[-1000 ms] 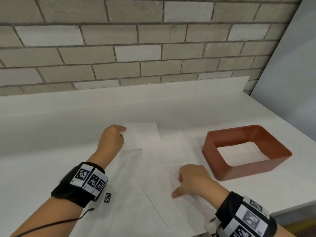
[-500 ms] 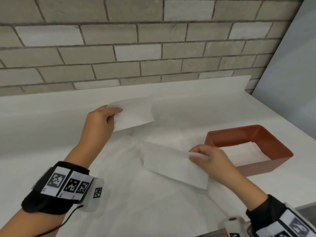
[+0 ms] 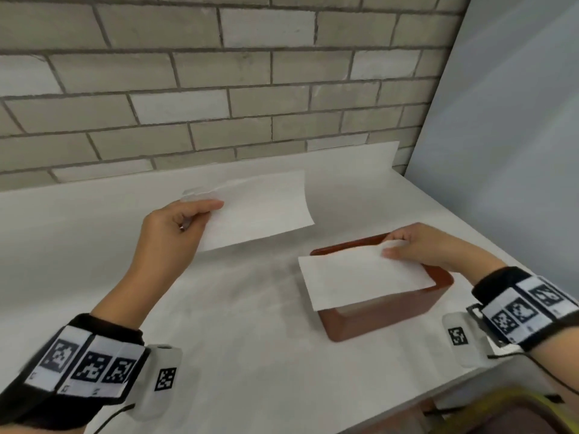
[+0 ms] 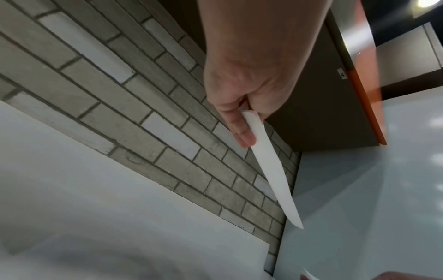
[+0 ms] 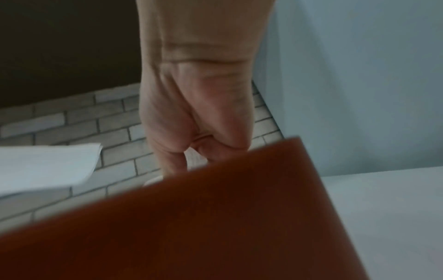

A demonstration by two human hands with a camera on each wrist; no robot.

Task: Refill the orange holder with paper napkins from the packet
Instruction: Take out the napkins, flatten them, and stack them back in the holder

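The orange holder [image 3: 382,317] stands on the white counter at the right; its wall [image 5: 215,217] fills the lower right wrist view. My right hand [image 3: 404,249] pinches a white napkin [image 3: 363,280] by its far corner and holds it flat over the holder's opening, covering most of it. My left hand [image 3: 200,211] pinches a second white napkin [image 3: 260,211] above the counter, left of the holder. In the left wrist view that napkin [image 4: 271,166] shows edge-on between thumb and fingers [image 4: 242,132]. The packet is not in view.
A grey brick wall [image 3: 219,89] runs along the back of the white counter [image 3: 250,339]. A pale panel [image 3: 517,151] closes the right side. The counter's front edge lies near the lower right, with a yellowish object [image 3: 501,411] below it.
Both hands lifted their napkins off the counter. The right hand carried its napkin rightward over the holder; the left hand raised its napkin and moved slightly right.
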